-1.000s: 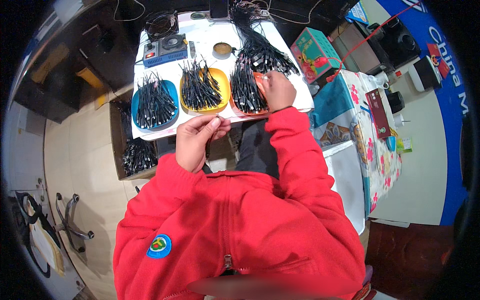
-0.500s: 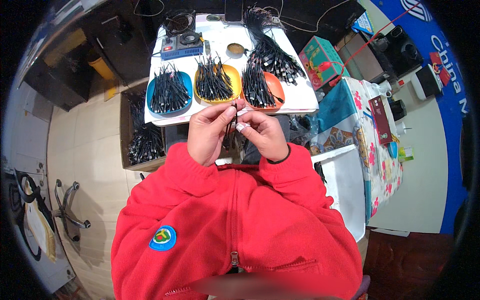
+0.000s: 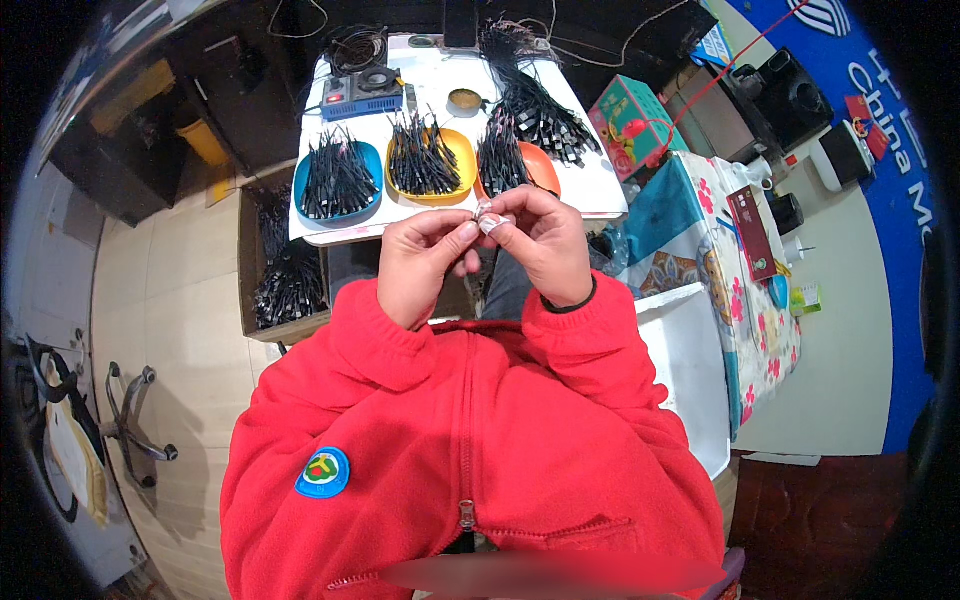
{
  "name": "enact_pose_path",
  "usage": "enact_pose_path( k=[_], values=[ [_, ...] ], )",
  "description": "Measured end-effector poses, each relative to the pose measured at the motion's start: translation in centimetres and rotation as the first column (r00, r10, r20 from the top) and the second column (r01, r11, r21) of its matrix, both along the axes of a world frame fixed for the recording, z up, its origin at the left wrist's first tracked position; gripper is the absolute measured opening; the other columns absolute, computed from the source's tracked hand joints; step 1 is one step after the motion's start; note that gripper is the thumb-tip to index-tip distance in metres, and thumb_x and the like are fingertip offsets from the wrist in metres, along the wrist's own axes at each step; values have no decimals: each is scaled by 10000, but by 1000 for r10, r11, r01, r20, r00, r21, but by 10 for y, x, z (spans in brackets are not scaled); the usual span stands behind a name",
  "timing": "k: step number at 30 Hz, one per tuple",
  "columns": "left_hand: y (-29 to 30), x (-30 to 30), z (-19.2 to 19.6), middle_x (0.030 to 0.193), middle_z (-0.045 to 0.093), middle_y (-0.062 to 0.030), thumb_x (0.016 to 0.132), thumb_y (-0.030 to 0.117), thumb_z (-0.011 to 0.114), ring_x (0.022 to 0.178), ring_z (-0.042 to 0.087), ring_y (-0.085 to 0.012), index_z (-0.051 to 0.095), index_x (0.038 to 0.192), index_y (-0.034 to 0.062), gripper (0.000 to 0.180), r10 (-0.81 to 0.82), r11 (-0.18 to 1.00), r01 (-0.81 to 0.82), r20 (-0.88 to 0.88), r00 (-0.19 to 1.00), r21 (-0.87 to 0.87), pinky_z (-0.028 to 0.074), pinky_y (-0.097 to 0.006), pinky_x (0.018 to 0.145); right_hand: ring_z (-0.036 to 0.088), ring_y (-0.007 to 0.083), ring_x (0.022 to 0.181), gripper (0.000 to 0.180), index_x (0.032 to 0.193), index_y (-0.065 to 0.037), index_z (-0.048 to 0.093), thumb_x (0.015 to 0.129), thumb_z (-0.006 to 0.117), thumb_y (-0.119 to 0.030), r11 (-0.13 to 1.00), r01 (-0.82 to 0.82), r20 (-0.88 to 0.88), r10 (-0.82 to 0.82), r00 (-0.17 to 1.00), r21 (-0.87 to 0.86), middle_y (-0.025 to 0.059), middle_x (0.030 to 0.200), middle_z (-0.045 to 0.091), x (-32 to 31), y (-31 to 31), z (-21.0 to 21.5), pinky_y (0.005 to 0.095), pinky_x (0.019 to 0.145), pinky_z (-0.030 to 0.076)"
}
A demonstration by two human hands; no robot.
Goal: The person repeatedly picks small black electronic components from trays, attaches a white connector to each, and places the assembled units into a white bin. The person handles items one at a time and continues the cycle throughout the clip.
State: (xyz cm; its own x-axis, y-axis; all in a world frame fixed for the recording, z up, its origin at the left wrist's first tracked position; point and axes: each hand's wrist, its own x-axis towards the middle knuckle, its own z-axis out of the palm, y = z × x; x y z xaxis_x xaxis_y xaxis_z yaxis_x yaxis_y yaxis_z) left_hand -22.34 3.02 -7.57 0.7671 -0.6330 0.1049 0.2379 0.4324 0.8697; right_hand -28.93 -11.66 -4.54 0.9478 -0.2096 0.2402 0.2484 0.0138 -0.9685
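My left hand [image 3: 425,262] and my right hand [image 3: 540,243] meet in front of my chest, over the near edge of a white table [image 3: 440,95]. Between their fingertips they pinch a small pale piece [image 3: 487,218]; what it is I cannot tell. Just beyond the hands stand a blue dish [image 3: 306,178], a yellow dish [image 3: 465,160] and an orange dish [image 3: 543,168], each heaped with short black cable pieces. Both sleeves are red.
A pile of black cables [image 3: 535,105] and a small blue device [image 3: 362,95] lie at the table's far side. A cardboard box of black cables [image 3: 283,275] sits on the floor at left. A flowered cloth [image 3: 740,300] covers a surface at right.
A second ago my right hand was at the orange dish and my left hand was alone near the table edge. The right hand came back, and both hands now pinch the small piece together.
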Motion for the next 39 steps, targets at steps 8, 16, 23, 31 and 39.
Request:
enact_pose_path(
  k=[8,16,23,31,39],
  values=[
    [-4,-2,-5,750,635,-76,889,39,587,553,451,-61,639,1016,-48,162,-74,986,44,-181,981,-162,336,-183,497,606,108,746,130,973,-33,567,863,631,-58,853,-135,36,136,990,505,48,858,631,2,2,-25,206,633,475],
    [2,5,-5,748,632,-86,891,33,577,565,460,-66,640,1002,-63,160,-204,966,168,-184,961,-197,340,-182,504,623,162,772,164,1027,-51,528,883,589,-101,621,-201,17,289,957,757,70,909,614,-1,10,-23,256,674,498],
    [6,8,0,738,636,-105,887,38,584,569,486,-70,643,971,-70,149,-306,949,282,-192,933,-140,347,-177,504,621,177,773,223,1077,-42,503,868,579,-59,801,-187,-34,250,968,569,63,883,590,-5,2,-10,273,682,495],
    [7,16,-1,749,647,-91,891,53,589,579,483,-61,652,947,-55,137,-380,925,378,-140,914,-39,363,-180,516,626,193,769,138,1000,-46,534,903,554,-142,647,-376,-1,503,864,663,70,868,586,0,-11,-25,310,728,501],
    [4,20,-5,838,651,-58,894,45,595,735,585,-93,656,984,-57,149,-305,940,300,1,952,163,485,-210,683,613,223,807,253,1102,-18,496,862,528,-94,233,-328,153,552,819,915,102,920,590,15,-4,-48,319,730,514]
  ],
)
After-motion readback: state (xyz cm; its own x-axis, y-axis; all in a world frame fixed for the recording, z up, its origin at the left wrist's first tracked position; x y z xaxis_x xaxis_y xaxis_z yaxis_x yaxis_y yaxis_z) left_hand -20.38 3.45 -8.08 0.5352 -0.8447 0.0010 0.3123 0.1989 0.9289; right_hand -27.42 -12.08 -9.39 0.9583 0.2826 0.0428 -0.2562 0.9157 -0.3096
